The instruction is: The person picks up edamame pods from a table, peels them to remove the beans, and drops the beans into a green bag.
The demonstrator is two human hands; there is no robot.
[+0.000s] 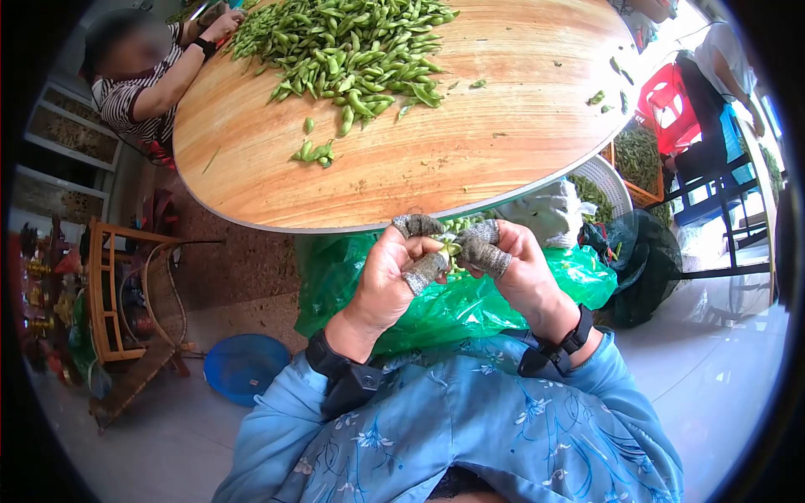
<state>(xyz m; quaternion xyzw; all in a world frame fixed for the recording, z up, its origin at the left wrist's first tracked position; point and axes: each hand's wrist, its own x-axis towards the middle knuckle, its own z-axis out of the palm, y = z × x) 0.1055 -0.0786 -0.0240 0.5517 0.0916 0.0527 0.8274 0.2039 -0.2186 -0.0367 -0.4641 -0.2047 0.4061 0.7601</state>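
Observation:
Both of my hands are over my lap at the near edge of the round wooden table (470,159). Grey knitted sleeves cover some of the fingertips. My left hand (387,272) is closed in a pinch on a green soybean pod (454,249). My right hand (518,264) pinches the same pod from the other side; the fingers hide part of it. Below the hands spreads a green plastic bag (457,314), and more green pods or beans show just behind the fingers. A large heap of soybean pods (344,42) lies at the table's far side.
A small cluster of pods (314,152) sits on the table at left. Another person (142,84) works at the heap's left edge. On the floor are a blue basin (245,369) and a wooden chair (109,289). At right stand a white basket (619,186), an orange crate (641,194) and a red stool (668,107).

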